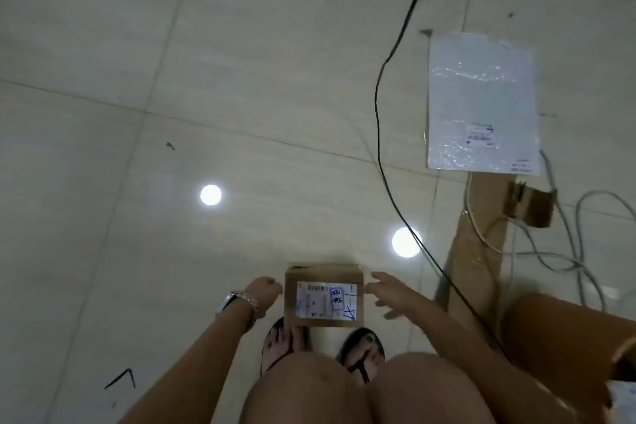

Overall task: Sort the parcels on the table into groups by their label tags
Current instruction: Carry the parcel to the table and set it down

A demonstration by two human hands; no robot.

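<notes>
Cardboard box (pixel 323 296) lies label-up. The right hand (pixel 387 293) spreads open just right of it. The left hand (pixel 265 290) is at its left, grip unclear. Clasping both sides evenly seems best.

The box (pixel 323 274) is seen to be brown cardboard, its label (pixel 315 299) white, printed in black and scrawled over in blue ink (the writing is unreadable). The floor (pixel 172 79) is tiled pale beige with faint streaks. A white bag (pixel 481 100), a black cable (pixel 380 148) and black sandals (pixel 363 337) are shown.
</notes>
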